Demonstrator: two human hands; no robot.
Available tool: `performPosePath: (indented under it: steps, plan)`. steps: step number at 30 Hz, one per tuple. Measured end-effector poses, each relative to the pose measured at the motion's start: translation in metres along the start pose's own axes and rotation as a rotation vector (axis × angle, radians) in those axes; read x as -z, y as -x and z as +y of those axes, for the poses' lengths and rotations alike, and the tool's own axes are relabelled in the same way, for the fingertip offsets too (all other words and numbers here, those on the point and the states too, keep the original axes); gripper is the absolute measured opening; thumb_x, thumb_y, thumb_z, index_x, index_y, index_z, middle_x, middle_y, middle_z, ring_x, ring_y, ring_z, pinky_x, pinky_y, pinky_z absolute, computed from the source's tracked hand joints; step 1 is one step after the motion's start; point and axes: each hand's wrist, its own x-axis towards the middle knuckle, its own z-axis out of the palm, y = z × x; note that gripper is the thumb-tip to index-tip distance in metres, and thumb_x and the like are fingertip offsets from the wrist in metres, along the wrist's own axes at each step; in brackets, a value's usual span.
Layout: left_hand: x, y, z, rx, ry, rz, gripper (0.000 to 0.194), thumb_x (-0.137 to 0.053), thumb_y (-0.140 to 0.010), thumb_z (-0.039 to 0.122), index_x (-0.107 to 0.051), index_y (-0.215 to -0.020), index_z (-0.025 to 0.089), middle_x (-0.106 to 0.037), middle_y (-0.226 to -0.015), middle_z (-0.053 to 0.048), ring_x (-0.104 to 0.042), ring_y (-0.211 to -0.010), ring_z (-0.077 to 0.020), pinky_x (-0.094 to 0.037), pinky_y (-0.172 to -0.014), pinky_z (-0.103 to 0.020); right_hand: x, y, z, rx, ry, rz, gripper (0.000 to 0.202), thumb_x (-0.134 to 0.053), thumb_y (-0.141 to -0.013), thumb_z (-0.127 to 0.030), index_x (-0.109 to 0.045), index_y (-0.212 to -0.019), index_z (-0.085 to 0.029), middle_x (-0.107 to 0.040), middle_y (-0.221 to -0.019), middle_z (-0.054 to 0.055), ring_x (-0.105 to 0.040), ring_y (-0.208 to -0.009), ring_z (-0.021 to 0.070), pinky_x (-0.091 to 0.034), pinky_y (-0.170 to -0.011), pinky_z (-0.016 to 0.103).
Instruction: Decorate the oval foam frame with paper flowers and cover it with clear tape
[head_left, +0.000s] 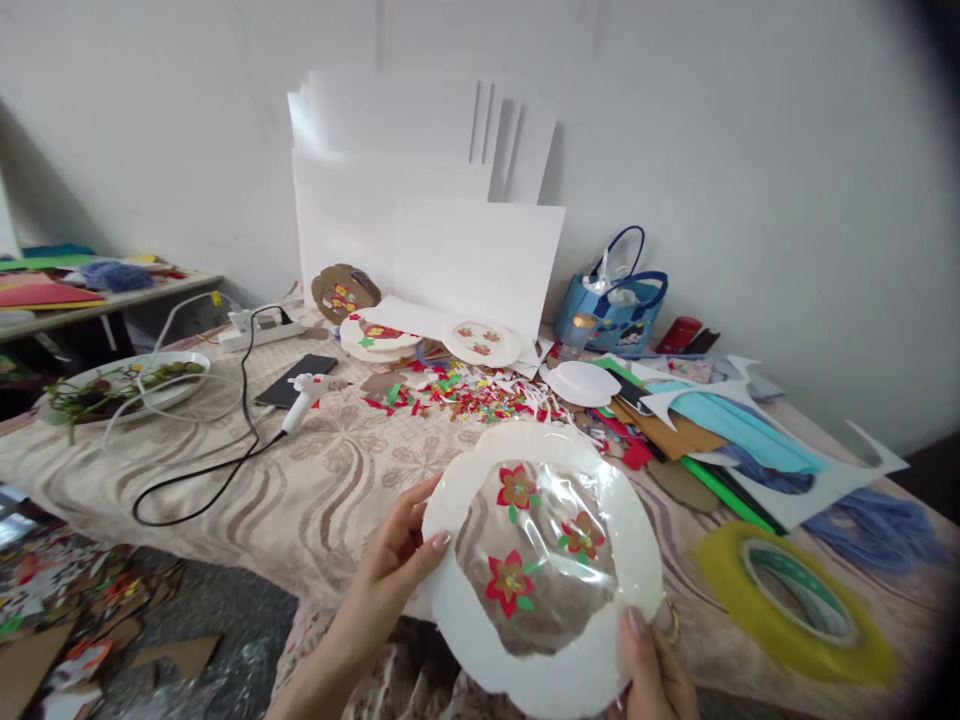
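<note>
Both my hands hold a white scalloped paper frame (461,640) with a clear film window in its middle. Three red paper flowers with green leaves show on the film, which catches glare. My left hand (405,550) pinches the frame's left edge, thumb on top and fingers behind. At the lower right edge, my right hand (652,665) grips it with the thumb in front; its other fingers are mostly hidden. A ring shows on that hand. Right of the frame lies a big roll of yellowish tape (795,600).
A white glue gun (304,400) with a black cord lies near a dark phone (296,382). Paper scraps (480,392) cover the middle. Behind are finished-looking flower frames (480,342), white boards (427,240) and a blue bag (611,310). Grapes lie on a plate (191,365) at left.
</note>
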Motion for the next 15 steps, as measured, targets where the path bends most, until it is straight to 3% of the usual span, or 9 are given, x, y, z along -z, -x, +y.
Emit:
performPosePath:
  steps: [5,8,12,15]
  plan:
    - [-0.002,0.000,-0.003,0.028,-0.102,0.009,0.040,-0.057,-0.084,0.042,-0.055,-0.118,0.021,-0.066,-0.103,-0.006,-0.060,-0.082,-0.0191,-0.047,-0.065,-0.024,0.004,-0.003,-0.001,0.067,0.060,0.015,0.049,-0.065,-0.066,-0.060,-0.070,-0.086,-0.016,-0.071,-0.066,0.007,-0.067,-0.061,0.0240,-0.050,-0.048,0.027]
    - [-0.006,0.002,-0.008,0.015,-0.225,0.022,0.042,-0.053,-0.084,0.048,-0.060,-0.112,0.016,-0.067,-0.090,-0.007,-0.059,-0.075,-0.0193,-0.046,-0.062,-0.026,0.008,-0.006,-0.004,0.083,0.056,0.048,0.051,-0.068,-0.063,-0.060,-0.070,-0.089,-0.016,-0.071,-0.065,0.005,-0.066,-0.057,0.0221,-0.050,-0.048,0.027]
    - [-0.007,0.002,-0.016,-0.118,-0.373,0.191,0.050,-0.053,-0.084,0.046,-0.051,-0.126,0.018,-0.065,-0.097,-0.008,-0.059,-0.087,-0.0226,-0.047,-0.069,-0.029,0.009,-0.007,-0.002,0.065,0.071,-0.008,0.053,-0.066,-0.066,-0.060,-0.069,-0.092,-0.014,-0.072,-0.070,0.008,-0.068,-0.066,0.0252,-0.052,-0.052,0.028]
    - [-0.005,0.002,-0.021,-0.174,-0.506,0.262,0.049,-0.053,-0.085,0.042,-0.049,-0.128,0.019,-0.064,-0.104,-0.008,-0.058,-0.092,-0.0235,-0.046,-0.070,-0.029,0.007,-0.005,0.006,0.142,0.079,0.003,0.051,-0.064,-0.069,-0.059,-0.069,-0.090,-0.013,-0.073,-0.073,0.009,-0.067,-0.068,0.0252,-0.052,-0.055,0.028]
